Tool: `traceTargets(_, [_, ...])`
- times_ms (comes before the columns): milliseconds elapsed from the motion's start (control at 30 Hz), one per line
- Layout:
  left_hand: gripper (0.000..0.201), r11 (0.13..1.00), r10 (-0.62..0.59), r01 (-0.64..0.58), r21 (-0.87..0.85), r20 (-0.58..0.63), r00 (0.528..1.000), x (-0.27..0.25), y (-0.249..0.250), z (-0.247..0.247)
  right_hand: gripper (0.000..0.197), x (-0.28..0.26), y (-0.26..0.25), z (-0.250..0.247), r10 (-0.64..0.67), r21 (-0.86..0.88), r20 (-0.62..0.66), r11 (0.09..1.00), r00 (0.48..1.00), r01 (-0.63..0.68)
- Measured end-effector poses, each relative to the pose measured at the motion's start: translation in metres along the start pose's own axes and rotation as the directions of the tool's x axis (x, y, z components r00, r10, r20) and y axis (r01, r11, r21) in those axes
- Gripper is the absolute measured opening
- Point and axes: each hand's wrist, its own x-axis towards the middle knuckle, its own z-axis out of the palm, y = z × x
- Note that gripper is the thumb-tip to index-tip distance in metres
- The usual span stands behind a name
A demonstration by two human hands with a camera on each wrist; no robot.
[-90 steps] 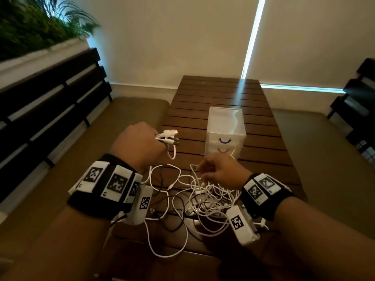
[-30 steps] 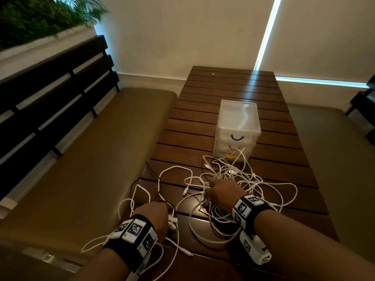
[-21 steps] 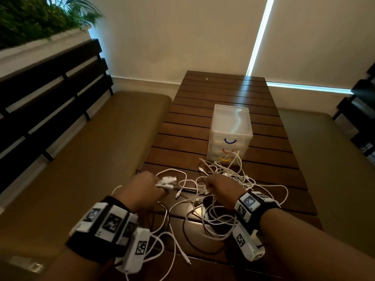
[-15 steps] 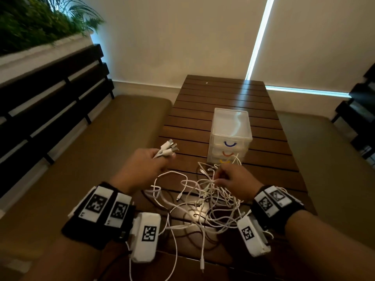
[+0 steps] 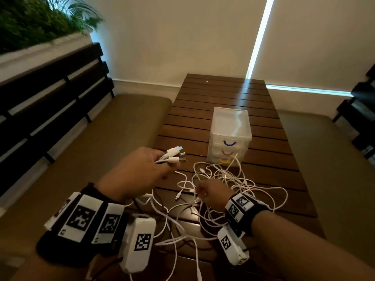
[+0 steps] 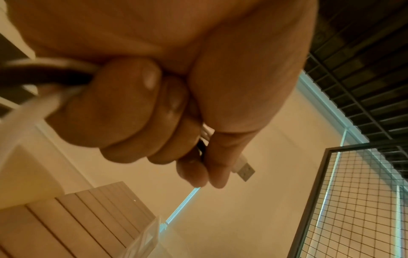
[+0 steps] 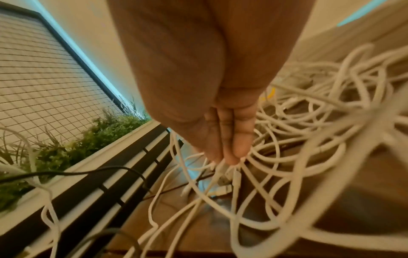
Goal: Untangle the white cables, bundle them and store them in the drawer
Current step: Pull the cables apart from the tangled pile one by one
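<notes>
A tangle of white cables (image 5: 233, 185) lies on the slatted wooden table (image 5: 223, 94), in front of a clear three-drawer unit (image 5: 229, 134) whose drawers are all shut. My left hand (image 5: 142, 169) is raised left of the tangle and grips several cable ends; their USB plugs (image 5: 174, 156) stick out past the thumb. One plug (image 6: 244, 170) shows beyond the fist in the left wrist view. My right hand (image 5: 211, 194) reaches down into the tangle's near left part. Its fingertips (image 7: 227, 157) pinch cable strands (image 7: 220, 174) there.
A padded bench (image 5: 91, 149) runs along the table's left side under a dark slatted backrest (image 5: 50, 94) and a planter (image 5: 30, 23). Another bench (image 5: 334, 159) lies to the right. Cable loops hang over the table's near edge (image 5: 178, 250).
My left hand has risen from the table's near edge with the plug ends and now holds them up. My right hand has shifted left and nearer within the tangle.
</notes>
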Motion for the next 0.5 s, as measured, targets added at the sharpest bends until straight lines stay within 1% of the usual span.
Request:
traceTargets(133, [0.019, 0.998, -0.057, 0.058, -0.03, 0.018, 0.998, -0.005, -0.009, 0.0, 0.022, 0.011, -0.004, 0.011, -0.038, -0.159, 0.09, 0.986, 0.995, 0.052])
traceTargets(200, [0.019, 0.997, -0.069, 0.069, -0.02, 0.022, 0.997, -0.006, -0.01, 0.002, 0.023, 0.013, -0.004, 0.017, -0.052, -0.217, 0.105, 0.973, 0.993, 0.074])
traceTargets(300, [0.02, 0.998, -0.065, 0.065, 0.0, 0.015, 0.998, -0.007, -0.009, 0.002, 0.028, 0.013, -0.002, 0.024, -0.067, -0.229, 0.08, 0.97, 0.995, 0.084])
traceTargets(400, [0.026, 0.998, -0.054, 0.054, 0.017, 0.005, 0.999, -0.006, -0.01, 0.001, 0.03, 0.014, 0.002, 0.024, -0.085, -0.254, 0.024, 0.963, 0.996, 0.088])
traceTargets(467, [0.03, 0.999, -0.046, 0.046, 0.028, 0.0, 0.999, -0.005, -0.012, 0.001, 0.029, 0.015, 0.007, 0.023, -0.099, -0.237, -0.018, 0.967, 0.995, 0.092])
traceTargets(500, [0.03, 0.999, -0.042, 0.042, 0.026, -0.001, 0.999, -0.004, -0.013, 0.001, 0.03, 0.018, 0.01, 0.023, -0.088, -0.241, -0.011, 0.967, 0.996, 0.083])
